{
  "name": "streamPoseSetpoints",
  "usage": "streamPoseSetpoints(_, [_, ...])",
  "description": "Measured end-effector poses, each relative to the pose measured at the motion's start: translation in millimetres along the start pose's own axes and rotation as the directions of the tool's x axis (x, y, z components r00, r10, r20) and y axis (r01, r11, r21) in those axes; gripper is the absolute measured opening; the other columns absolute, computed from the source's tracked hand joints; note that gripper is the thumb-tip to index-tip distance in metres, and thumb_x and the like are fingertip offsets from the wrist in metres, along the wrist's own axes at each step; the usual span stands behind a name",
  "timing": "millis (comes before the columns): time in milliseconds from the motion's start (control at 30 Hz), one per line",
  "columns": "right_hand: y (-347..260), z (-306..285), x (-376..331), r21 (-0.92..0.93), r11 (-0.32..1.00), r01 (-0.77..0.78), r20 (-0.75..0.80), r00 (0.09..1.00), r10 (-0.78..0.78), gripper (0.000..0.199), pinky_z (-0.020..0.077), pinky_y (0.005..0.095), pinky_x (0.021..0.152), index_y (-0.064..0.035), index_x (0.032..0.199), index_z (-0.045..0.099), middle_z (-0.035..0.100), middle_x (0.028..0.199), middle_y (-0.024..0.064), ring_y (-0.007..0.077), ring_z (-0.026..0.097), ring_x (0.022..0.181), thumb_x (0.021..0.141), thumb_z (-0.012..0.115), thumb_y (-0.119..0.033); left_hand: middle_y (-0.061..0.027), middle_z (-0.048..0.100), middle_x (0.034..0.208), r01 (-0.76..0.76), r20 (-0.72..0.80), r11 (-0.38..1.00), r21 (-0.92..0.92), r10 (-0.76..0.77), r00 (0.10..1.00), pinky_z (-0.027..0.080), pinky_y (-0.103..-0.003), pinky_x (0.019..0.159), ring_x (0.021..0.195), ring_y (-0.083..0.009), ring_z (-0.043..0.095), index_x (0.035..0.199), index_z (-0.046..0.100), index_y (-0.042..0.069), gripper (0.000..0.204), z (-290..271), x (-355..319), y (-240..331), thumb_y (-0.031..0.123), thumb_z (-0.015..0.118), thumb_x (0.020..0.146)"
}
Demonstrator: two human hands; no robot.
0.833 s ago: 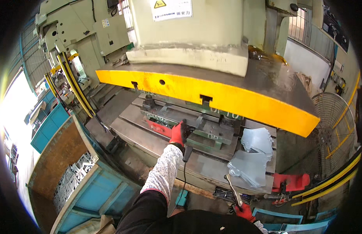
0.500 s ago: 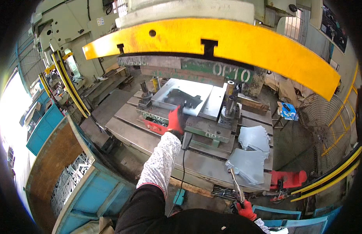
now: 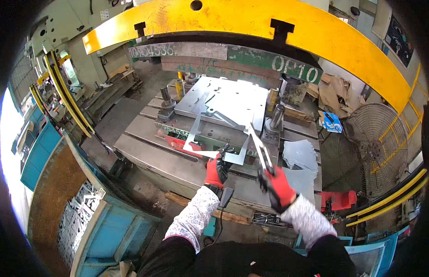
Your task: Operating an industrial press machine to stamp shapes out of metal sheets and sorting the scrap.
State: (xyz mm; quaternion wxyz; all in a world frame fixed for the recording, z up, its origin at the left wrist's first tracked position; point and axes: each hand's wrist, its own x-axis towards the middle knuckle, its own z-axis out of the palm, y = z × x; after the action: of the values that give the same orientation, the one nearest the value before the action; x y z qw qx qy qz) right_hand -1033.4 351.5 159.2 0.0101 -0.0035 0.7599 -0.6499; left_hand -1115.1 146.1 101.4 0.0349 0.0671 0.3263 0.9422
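Sheet metal, a flat cut-out blank [image 3: 213,147], lies at the near edge of the lower die [image 3: 223,104] in the press, under the raised yellow guard beam [image 3: 251,27]. In the head view, the left hand [image 3: 216,170], red-gloved, has its fingers [image 3: 222,159] pinched on the blank's near edge. The right hand [image 3: 278,184] has its fingers wrapped round a long thin metal tool [image 3: 258,147], whose tip reaches the blank's right side; whether it touches there I cannot quite tell.

Both hands sit close to the die space, so a press stroke would catch them. The blank's cut edges could slice a glove, and a weak pinch could let it slide off the worktop [image 3: 177,168].

The blank's long axis runs left to right along the die's front, its two arms pointing away from the person towards the press.
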Motion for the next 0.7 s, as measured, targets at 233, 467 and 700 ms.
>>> streamPoseSetpoints(233, [-65,22,135,-0.022,1.0,-0.009,0.149,0.989,0.012,0.023,0.0398,0.0262,0.041,0.0003,0.084,0.055,0.057,0.062,0.0024,0.01,0.051,0.049,0.083,0.056,-0.023,-0.0114,0.057,0.106,0.029,-0.002,0.999,-0.02,-0.029,1.0,0.048,-0.033,0.081,0.095,-0.0203,0.056,0.118,0.048,0.001,0.034,-9,-3,5,0.021,0.043,0.09])
streamPoseSetpoints(467, [-58,0,187,-0.622,0.733,0.276,0.218,0.96,-0.177,0.038,0.0455,0.0363,0.07,0.0067,0.089,0.057,0.06,0.079,0.0223,0.0326,0.059,0.076,0.074,0.06,-0.029,-0.0118,0.056,0.106,-0.093,0.107,0.953,0.287,0.064,0.992,0.048,-0.033,0.082,0.095,-0.0201,0.055,0.117,0.048,0.001,0.035,-9,-2,8,0.023,0.042,0.091])
streamPoseSetpoints(700, [-137,3,76,-0.366,0.928,0.071,0.228,0.974,0.016,0.018,0.0377,0.0217,0.038,-0.0005,0.082,0.057,0.055,0.061,0.003,0.0075,0.049,0.043,0.084,0.053,-0.018,-0.0116,0.054,0.108,-0.253,0.176,0.844,0.473,0.19,0.966,0.049,-0.036,0.08,0.096,-0.0215,0.055,0.116,0.049,0.0,0.036,-32,5,-9,0.023,0.047,0.089])
